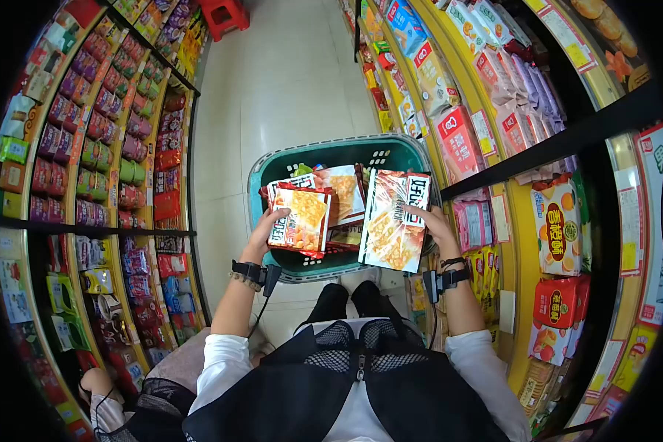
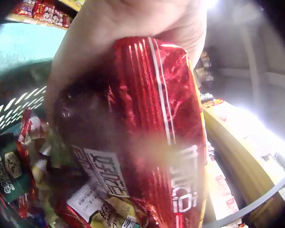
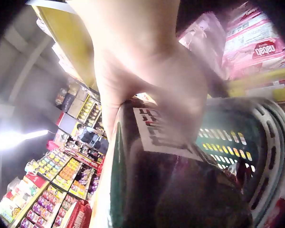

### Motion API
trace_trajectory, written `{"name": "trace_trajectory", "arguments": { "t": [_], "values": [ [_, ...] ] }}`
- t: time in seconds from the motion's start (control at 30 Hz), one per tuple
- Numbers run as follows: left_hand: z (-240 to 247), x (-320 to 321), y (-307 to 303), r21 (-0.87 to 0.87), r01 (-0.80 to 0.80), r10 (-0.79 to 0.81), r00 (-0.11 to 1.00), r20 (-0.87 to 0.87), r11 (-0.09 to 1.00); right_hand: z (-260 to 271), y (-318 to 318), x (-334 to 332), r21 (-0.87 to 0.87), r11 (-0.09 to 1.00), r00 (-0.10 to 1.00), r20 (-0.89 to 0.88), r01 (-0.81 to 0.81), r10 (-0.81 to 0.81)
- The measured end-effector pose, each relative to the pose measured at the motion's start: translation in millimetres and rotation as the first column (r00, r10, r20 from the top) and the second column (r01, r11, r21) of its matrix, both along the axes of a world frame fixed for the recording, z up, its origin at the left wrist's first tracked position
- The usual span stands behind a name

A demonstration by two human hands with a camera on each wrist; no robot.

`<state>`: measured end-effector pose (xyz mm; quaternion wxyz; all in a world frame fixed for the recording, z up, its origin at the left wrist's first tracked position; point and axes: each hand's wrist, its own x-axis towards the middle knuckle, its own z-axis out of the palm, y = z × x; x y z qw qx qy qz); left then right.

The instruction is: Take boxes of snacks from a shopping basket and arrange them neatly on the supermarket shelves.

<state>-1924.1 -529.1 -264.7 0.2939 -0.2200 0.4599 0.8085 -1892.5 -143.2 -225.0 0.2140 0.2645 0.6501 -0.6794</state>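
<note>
My left hand grips a red snack bag with a picture of golden, crunchy-looking food on its front. In the left wrist view, the bag's crimped red foil edge shows below the palm. A larger snack bag, with a similar food picture and a dark side, is held by my right hand at its right edge. The right wrist view shows that bag's dark side under the hand. Both bags are over a green shopping basket. Inside it lie more snack bags, partly hidden.
Shelves of packaged snacks line the left side, and another stocked shelf stands close on the right. Pale aisle floor runs ahead to a red stool. Another person's arm is at lower left.
</note>
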Motion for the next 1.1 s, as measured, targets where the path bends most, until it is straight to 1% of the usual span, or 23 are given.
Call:
{"name": "trace_trajectory", "arguments": {
  "t": [0.1, 0.17, 0.23, 0.27, 0.3, 0.37, 0.4, 0.43, 0.5, 0.53, 0.57, 0.63, 0.67, 0.7, 0.77, 0.8, 0.87, 0.9, 0.97, 1.0, 1.03, 1.07, 1.1],
  "values": [
    [5, -2, -2, -0.030, 0.009, -0.009, 1.000, -0.003, 1.000, -5, 3, -7, -0.013, 1.000, 1.000, -0.027, -0.004, 0.004],
    [15, -3, -2, -0.137, 0.054, -0.055, 0.998, -0.006, 0.989, -26, 7, -9, -0.018, 1.000, 0.999, -0.043, -0.016, 0.015],
    [13, -2, -4, -0.145, 0.065, -0.065, 0.998, 0.003, 0.987, -31, 7, -8, -0.020, 1.000, 0.998, -0.067, -0.001, -0.001],
    [13, -2, -5, -0.199, 0.080, -0.082, 0.997, -0.001, 0.977, -34, 9, -7, 0.026, 1.000, 0.997, -0.082, -0.011, 0.013],
    [12, -1, -6, -0.252, 0.095, -0.099, 0.995, -0.003, 0.963, -37, 11, -7, 0.024, 1.000, 0.997, -0.078, -0.011, 0.013],
    [11, 2, -4, -0.270, 0.072, -0.083, 0.996, -0.029, 0.960, -44, 14, -8, 0.131, 0.990, 0.997, -0.051, -0.047, 0.054],
    [13, 4, -2, -0.286, 0.048, -0.068, 0.996, -0.060, 0.957, -51, 13, -9, 0.139, 0.990, 0.991, -0.123, -0.036, 0.053],
    [15, 4, -1, -0.287, 0.049, -0.068, 0.996, -0.056, 0.957, -56, 15, -10, 0.137, 0.990, 0.991, -0.119, -0.036, 0.053],
    [23, 3, 1, -0.425, 0.110, -0.163, 0.983, -0.090, 0.899, -59, 17, -11, 0.353, 0.933, 0.989, -0.103, -0.068, 0.111],
    [34, 4, 4, -0.489, 0.110, -0.176, 0.980, -0.090, 0.865, -55, 13, -8, 0.393, 0.918, 0.977, -0.174, -0.048, 0.126],
    [33, 4, 2, -0.490, 0.109, -0.174, 0.981, -0.088, 0.865, -56, 14, -8, 0.392, 0.919, 0.977, -0.172, -0.051, 0.128],
    [27, 5, -2, -0.686, 0.194, -0.372, 0.920, -0.120, 0.702, -57, 15, -8, 0.502, 0.863, 0.988, -0.095, -0.059, 0.123],
    [21, 8, -4, -0.659, 0.186, -0.347, 0.930, -0.122, 0.729, -58, 17, -7, 0.502, 0.861, 0.984, -0.097, -0.081, 0.149],
    [20, 9, -4, -0.658, 0.188, -0.348, 0.930, -0.120, 0.729, -65, 19, -5, 0.502, 0.861, 0.984, -0.096, -0.080, 0.147],
    [19, 12, -3, -0.652, 0.141, -0.318, 0.934, -0.163, 0.745, -79, 24, -4, 0.586, 0.808, 0.986, -0.091, -0.061, 0.140],
    [15, 14, -5, -0.651, 0.143, -0.319, 0.934, -0.161, 0.746, -76, 22, -5, 0.586, 0.808, 0.986, -0.089, -0.061, 0.139],
    [10, 21, -9, -0.648, 0.069, -0.217, 0.965, -0.150, 0.758, -69, 18, -6, 0.677, 0.734, 0.992, -0.040, -0.063, 0.122],
    [9, 25, -8, -0.648, 0.072, -0.218, 0.964, -0.149, 0.758, -65, 19, -5, 0.677, 0.733, 0.992, -0.039, -0.063, 0.121],
    [7, 33, -7, -0.633, -0.059, -0.087, 0.977, -0.197, 0.772, -58, 20, -3, 0.589, 0.808, 0.994, -0.072, -0.026, 0.085],
    [11, 37, -2, -0.674, -0.080, -0.093, 0.972, -0.217, 0.735, -55, 20, -3, 0.588, 0.808, 0.994, -0.071, -0.027, 0.085],
    [16, 40, 2, -0.674, -0.080, -0.093, 0.972, -0.216, 0.734, -53, 20, -3, 0.586, 0.810, 0.995, -0.053, -0.035, 0.081],
    [21, 42, 5, -0.814, -0.117, -0.209, 0.937, -0.281, 0.570, -50, 20, -3, 0.583, 0.812, 0.996, -0.034, -0.043, 0.077],
    [25, 43, 7, -0.907, -0.178, -0.333, 0.889, -0.314, 0.381, -55, 20, -3, 0.582, 0.812, 0.996, -0.033, -0.043, 0.077]
  ]
}}
